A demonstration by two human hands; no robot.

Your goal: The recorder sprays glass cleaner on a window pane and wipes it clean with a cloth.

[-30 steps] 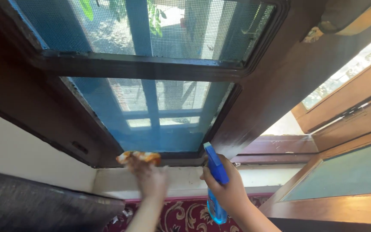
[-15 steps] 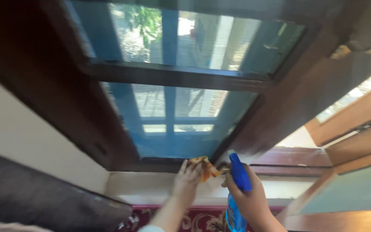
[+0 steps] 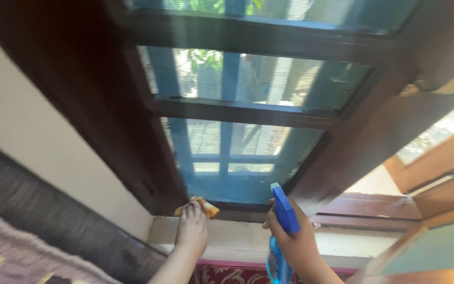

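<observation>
Big dark wooden window frame (image 3: 106,105) fills most of the view, with blue-tinted mesh panes (image 3: 237,168) in it. Below its bottom rail runs a pale sill (image 3: 237,236), and further down a strip of red patterned rug (image 3: 227,274). The right hand (image 3: 295,242) is wrapped tight around a blue spray bottle (image 3: 281,231), standing upright near the frame's lower right corner, nozzle end up; its bottom is cut off. The left hand (image 3: 192,229) sits at the lower left corner, fingers pressed down on an orange cloth (image 3: 200,208) lying against the bottom rail. The cloth is left of the bottle, closer to the left hand. It's mostly hidden and blurry.
</observation>
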